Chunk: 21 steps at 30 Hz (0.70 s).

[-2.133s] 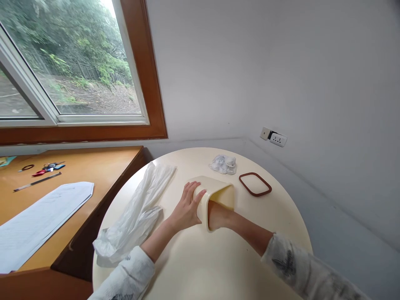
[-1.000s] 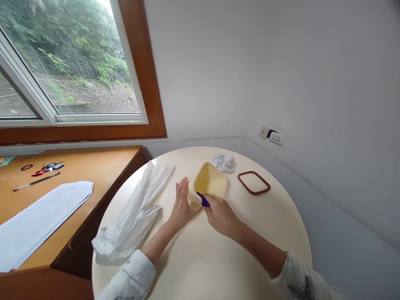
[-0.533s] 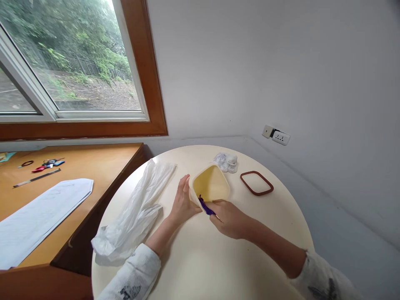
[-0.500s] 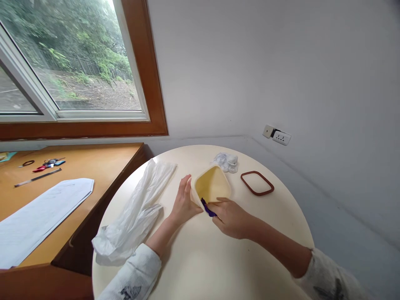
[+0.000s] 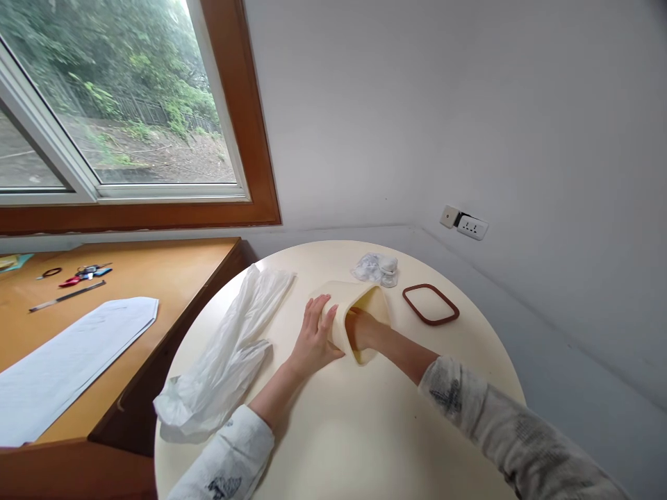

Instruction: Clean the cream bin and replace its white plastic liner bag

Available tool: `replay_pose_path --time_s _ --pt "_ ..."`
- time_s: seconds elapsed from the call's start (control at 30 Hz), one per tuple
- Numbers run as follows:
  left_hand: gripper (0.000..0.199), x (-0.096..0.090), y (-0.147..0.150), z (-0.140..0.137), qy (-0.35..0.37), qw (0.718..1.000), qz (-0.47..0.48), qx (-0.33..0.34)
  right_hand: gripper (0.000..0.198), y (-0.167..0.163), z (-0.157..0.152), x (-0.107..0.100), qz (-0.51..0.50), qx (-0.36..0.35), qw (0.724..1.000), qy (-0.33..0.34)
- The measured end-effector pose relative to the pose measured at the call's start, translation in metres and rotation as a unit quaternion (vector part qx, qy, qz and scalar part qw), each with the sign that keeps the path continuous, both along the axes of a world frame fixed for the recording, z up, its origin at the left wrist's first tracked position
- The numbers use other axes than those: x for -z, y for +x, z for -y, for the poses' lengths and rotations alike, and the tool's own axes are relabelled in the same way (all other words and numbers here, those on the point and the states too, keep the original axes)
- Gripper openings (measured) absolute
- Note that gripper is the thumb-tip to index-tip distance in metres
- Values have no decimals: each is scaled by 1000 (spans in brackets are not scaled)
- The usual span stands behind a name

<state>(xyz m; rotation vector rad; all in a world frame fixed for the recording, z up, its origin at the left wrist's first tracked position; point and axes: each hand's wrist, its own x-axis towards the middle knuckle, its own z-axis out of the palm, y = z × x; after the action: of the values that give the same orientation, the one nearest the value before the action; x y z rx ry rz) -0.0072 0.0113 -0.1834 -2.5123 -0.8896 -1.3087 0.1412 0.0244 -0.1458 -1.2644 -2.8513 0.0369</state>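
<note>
A cream, squarish plastic bin (image 5: 341, 290) lies tilted on the round table, its opening turned toward me and to the right. My left hand (image 5: 313, 340) grips its left side, with the fingers over the outer wall and the thumb low near the rim. Through the opening reaches my right hand (image 5: 367, 330), in up to about the wrist; its fingers are hidden by the bin. The purple cloth seen before is out of sight. To the right of the bin rests a reddish-brown rounded-square frame (image 5: 431, 321).
A crumpled white plastic bag (image 5: 229, 354) covers the left of the round table (image 5: 354, 444). Behind the bin sits a small clear plastic bundle (image 5: 376, 269). A wooden desk (image 5: 182, 267) at left carries papers (image 5: 78, 347), keys (image 5: 88, 273) and a pen (image 5: 67, 296).
My right hand, which held a purple cloth at the bin's rim, has gone deep inside the bin. The bin has tipped so its opening faces right and toward me. My left hand keeps its hold.
</note>
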Motion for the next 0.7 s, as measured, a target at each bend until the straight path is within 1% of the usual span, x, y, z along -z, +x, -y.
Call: replay_pose_path --time_s 0.1,0.2,0.27,0.33,0.43,0.53,0.63,0.7 --pt "103 0 0 -2 -1 1000 -11 -2 29 2 2 -1 7 21 1000 -1" --pt "106 -3 -1 -4 -17 1000 -12 7 22 14 14 -5 15 33 999 3" --pt "106 -7 -2 -5 -32 999 -11 16 23 27 26 -9 17 40 999 9" --pt "105 -12 -4 -6 -53 998 -8 31 28 41 40 -14 -4 42 999 27" --pt "106 -20 -6 -5 -105 993 15 55 34 59 62 -24 -68 14 996 59" --pt "110 -30 -10 -3 -181 980 40 68 35 71 76 -29 -112 -35 990 80" --pt "113 -41 -14 -1 -239 967 29 87 35 73 77 -22 -108 -61 985 118" --pt "114 -44 -16 1 -255 963 17 83 35 71 74 -13 -101 -61 983 143"
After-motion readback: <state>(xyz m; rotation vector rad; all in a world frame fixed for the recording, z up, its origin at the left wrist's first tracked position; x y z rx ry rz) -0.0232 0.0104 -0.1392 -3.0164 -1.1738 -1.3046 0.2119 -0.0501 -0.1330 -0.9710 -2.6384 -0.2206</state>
